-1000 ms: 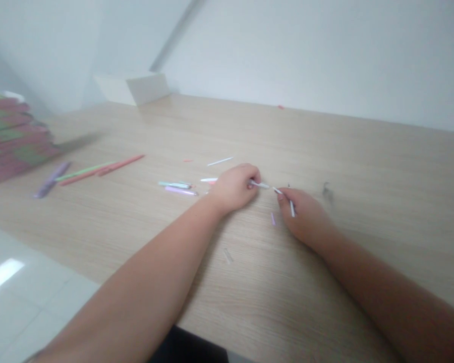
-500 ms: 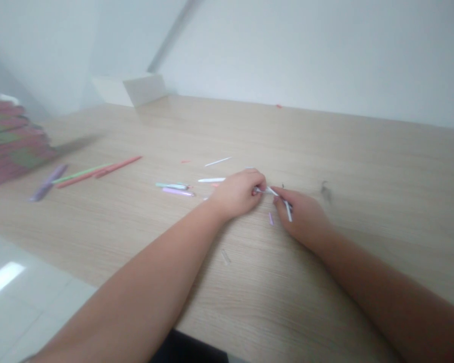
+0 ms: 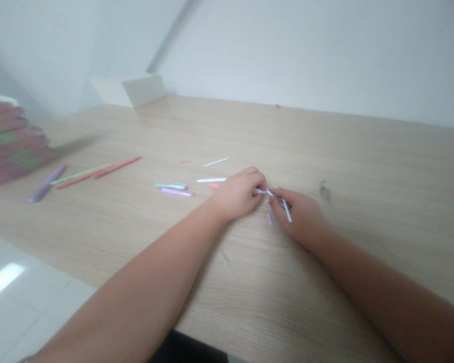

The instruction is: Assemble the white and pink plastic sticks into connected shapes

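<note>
My left hand (image 3: 239, 195) rests on the table with its fingers curled, closed on one end of a thin white strip (image 3: 287, 210). Close beside it, my right hand (image 3: 301, 213) pinches the same strip between thumb and fingers. The strip bends, and its free end sticks out over my right hand toward me. Whether it is paper or a straw is too blurred to tell. Below my fingertips lies a short purple piece (image 3: 270, 219). A white stick (image 3: 211, 180) lies behind my left hand, its near end hidden.
Left of my hands lie a purple pen-like stick (image 3: 176, 192) and a teal one (image 3: 168, 186). Farther left are red sticks (image 3: 117, 167) and a purple roll (image 3: 47, 184), near a pink-green stack (image 3: 13, 143). A clear piece (image 3: 224, 257) lies near my left forearm.
My right hand's fingertips have shifted slightly left, closer to my left hand. Both hands still hold the white strip; the loose pieces lie as before.
</note>
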A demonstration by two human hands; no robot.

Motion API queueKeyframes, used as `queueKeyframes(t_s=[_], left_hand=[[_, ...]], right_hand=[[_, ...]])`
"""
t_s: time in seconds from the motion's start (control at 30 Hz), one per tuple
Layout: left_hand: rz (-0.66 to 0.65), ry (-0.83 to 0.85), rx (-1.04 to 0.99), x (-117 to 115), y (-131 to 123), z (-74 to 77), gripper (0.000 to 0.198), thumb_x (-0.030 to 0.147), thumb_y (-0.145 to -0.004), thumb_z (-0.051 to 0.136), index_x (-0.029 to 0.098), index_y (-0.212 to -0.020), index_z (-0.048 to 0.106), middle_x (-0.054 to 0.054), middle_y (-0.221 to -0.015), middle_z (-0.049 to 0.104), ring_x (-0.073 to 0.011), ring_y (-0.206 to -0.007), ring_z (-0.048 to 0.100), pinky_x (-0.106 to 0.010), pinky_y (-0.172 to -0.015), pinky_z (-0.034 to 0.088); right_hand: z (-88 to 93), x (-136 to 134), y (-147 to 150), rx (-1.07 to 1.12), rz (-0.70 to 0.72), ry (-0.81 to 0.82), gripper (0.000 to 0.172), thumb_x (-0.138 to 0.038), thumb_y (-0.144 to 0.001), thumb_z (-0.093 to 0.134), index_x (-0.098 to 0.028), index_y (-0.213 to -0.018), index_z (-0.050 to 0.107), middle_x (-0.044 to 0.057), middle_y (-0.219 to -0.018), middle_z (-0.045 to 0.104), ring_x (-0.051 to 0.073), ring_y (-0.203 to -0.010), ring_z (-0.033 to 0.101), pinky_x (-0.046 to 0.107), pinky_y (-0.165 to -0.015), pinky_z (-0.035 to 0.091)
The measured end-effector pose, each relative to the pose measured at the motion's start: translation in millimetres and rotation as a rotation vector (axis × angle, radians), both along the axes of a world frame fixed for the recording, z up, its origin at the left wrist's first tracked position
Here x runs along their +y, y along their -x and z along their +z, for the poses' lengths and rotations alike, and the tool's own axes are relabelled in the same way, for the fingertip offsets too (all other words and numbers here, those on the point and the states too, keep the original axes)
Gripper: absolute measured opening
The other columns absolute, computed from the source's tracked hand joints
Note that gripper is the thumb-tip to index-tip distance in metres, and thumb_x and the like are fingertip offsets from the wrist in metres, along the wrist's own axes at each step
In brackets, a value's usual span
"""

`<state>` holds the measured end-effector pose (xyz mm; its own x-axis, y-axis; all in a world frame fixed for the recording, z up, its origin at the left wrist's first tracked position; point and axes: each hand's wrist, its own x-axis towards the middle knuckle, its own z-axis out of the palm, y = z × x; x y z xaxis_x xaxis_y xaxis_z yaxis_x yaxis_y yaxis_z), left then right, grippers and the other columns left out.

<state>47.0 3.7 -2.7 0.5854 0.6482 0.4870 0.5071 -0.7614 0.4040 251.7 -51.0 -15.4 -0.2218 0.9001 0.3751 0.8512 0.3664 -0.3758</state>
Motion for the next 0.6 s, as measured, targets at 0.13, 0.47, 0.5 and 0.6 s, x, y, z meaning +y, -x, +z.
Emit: queueKeyframes(t_s=[0.13, 0.47, 0.5, 0.6], left_hand=[[-0.009, -0.001, -0.003, 0.4, 0.0, -1.0, 0.006, 0.015, -0.088, 0.061, 0.019, -0.091, 0.064, -0.006, -0.102, 0.065, -0.0211, -0.102, 0.063, -0.032, -0.088, 0.051], [-0.003, 0.003, 0.008, 1.9, 1.1, -2.4, 0.006, 0.017, -0.087, 0.061, 0.020, -0.091, 0.064, -0.006, -0.100, 0.065, -0.0212, -0.098, 0.063, -0.033, -0.087, 0.051], [0.003, 0.003, 0.011, 1.9, 1.4, -2.3, 0.006, 0.016, -0.087, 0.061, 0.020, -0.091, 0.064, -0.006, -0.099, 0.065, -0.0212, -0.097, 0.063, -0.033, -0.086, 0.051], [0.022, 0.013, 0.029, 1.9, 2.1, -1.7, 0.006, 0.016, -0.088, 0.060, 0.020, -0.091, 0.064, -0.007, -0.098, 0.065, -0.0216, -0.096, 0.063, -0.033, -0.085, 0.051]], right_hand=[[0.7, 0.5, 1.1, -0.011, -0.013, -0.002, 0.035, -0.035, -0.099, 0.051, -0.024, -0.115, 0.080, 0.010, -0.099, 0.083, 0.029, -0.084, 0.076, 0.038, -0.075, 0.054], [-0.9, 2.3, -0.7, 0.001, -0.044, 0.028, 0.036, -0.032, -0.096, 0.054, -0.019, -0.120, 0.077, 0.011, -0.101, 0.082, 0.029, -0.087, 0.076, 0.039, -0.077, 0.055], [-1.9, 3.5, -1.6, -0.001, -0.048, 0.030, 0.037, -0.031, -0.096, 0.052, -0.019, -0.122, 0.076, 0.011, -0.102, 0.082, 0.030, -0.089, 0.075, 0.040, -0.078, 0.055], [-6.5, 8.8, -5.2, -0.022, -0.031, 0.006, 0.038, -0.026, -0.097, 0.049, -0.018, -0.125, 0.073, 0.013, -0.107, 0.080, 0.030, -0.093, 0.074, 0.041, -0.084, 0.056]])
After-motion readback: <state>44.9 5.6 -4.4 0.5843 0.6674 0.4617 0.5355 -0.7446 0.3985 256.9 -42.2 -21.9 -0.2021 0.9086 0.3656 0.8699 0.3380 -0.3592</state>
